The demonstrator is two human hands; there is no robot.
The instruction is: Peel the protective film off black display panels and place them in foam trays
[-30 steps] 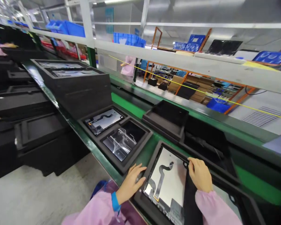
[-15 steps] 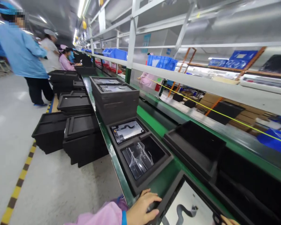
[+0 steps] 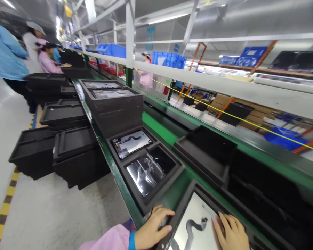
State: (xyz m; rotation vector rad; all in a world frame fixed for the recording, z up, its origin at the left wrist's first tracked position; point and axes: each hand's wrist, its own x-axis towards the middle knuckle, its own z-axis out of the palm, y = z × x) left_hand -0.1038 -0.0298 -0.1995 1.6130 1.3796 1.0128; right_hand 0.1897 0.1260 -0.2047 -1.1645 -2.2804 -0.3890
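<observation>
In front of me a black foam tray (image 3: 187, 195) holds a silver-backed display panel (image 3: 198, 208) with a dark curved flex cable. My left hand (image 3: 153, 225) grips the tray's left edge, thumb and fingers around a dark part of it. My right hand (image 3: 232, 232) lies over the panel's right edge with its fingers stretched out, the fingertips touching the silver back. Just beyond, a second foam tray (image 3: 122, 171) carries one silver-backed panel (image 3: 133, 143) and one glossy dark panel (image 3: 151, 170) under what looks like clear film. The near part of my tray is cut off.
A tall stack of foam trays (image 3: 114, 113) stands farther along the green bench (image 3: 114, 170). More black trays (image 3: 203, 152) lie at the right. Stacked trays (image 3: 75, 149) stand on the floor at the left. Several people, one in a blue coat (image 3: 6, 52), are in the background.
My right hand has come in from the lower right edge onto the panel. The left hand keeps its hold on the tray. The view has turned slightly to the right.
</observation>
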